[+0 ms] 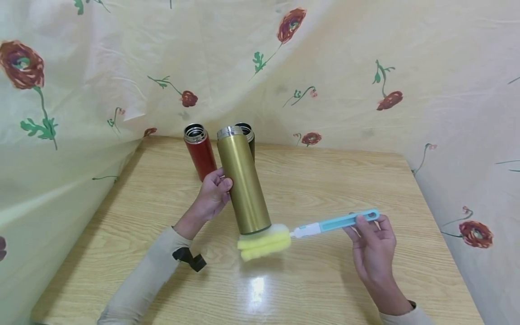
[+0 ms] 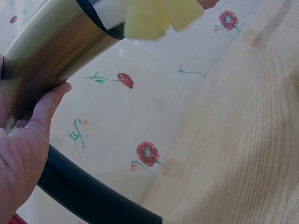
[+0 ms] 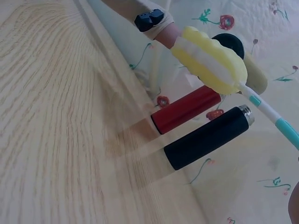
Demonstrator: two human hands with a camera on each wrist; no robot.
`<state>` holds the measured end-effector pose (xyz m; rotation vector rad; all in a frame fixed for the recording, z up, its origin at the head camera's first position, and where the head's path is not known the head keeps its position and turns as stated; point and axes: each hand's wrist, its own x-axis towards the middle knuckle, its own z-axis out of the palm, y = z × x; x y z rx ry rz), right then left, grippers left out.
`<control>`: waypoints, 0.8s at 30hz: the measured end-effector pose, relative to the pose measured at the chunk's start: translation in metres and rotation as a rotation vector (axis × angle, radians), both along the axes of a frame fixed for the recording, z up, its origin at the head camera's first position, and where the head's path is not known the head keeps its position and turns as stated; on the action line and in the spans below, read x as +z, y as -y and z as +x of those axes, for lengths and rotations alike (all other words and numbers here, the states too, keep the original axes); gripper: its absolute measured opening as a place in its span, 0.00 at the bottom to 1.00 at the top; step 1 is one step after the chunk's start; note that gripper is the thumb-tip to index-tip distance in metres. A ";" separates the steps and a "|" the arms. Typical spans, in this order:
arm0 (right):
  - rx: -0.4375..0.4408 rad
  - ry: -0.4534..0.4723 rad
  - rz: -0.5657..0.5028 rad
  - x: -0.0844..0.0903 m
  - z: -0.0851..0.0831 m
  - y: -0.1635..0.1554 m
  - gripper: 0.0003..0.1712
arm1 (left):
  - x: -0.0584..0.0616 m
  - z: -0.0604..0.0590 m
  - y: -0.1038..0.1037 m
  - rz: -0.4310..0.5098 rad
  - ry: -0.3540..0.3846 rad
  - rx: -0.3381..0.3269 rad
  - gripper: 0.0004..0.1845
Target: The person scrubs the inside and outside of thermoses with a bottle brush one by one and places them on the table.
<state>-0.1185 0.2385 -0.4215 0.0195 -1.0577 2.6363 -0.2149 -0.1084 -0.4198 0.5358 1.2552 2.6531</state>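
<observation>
My left hand (image 1: 221,181) grips a gold flask (image 1: 243,180) by its side and holds it tilted, mouth up and away from me. In the left wrist view the thumb (image 2: 53,95) lies against the gold flask (image 2: 51,42). My right hand (image 1: 369,223) pinches the light blue handle of a bottle brush (image 1: 337,222). The brush's yellow sponge head (image 1: 264,243) touches the flask's base just above the table. That sponge head (image 3: 210,60) fills the upper part of the right wrist view, with the dark base of the gold flask (image 3: 229,44) behind it.
A red flask (image 1: 200,151) and a black flask (image 1: 248,134) stand open at the back of the wooden table (image 1: 325,280). A flowered plastic sheet (image 1: 365,67) hangs behind and at both sides. A black strap (image 1: 188,258) sits on the left sleeve.
</observation>
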 end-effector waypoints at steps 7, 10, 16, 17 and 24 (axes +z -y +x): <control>-0.013 0.028 0.017 -0.001 0.000 0.000 0.08 | -0.001 0.000 0.001 -0.001 -0.009 -0.007 0.30; 0.002 0.002 0.013 0.001 0.002 0.000 0.08 | -0.001 0.000 0.001 -0.009 -0.010 -0.001 0.30; -0.002 -0.052 0.044 0.009 0.006 -0.001 0.10 | -0.001 0.000 0.001 -0.021 -0.012 0.003 0.30; -0.009 -0.056 0.047 0.011 0.006 -0.001 0.10 | -0.001 -0.001 0.001 -0.021 -0.012 0.004 0.30; 0.008 -0.153 -0.049 0.019 0.007 0.000 0.11 | 0.000 -0.001 0.002 -0.014 0.001 0.012 0.29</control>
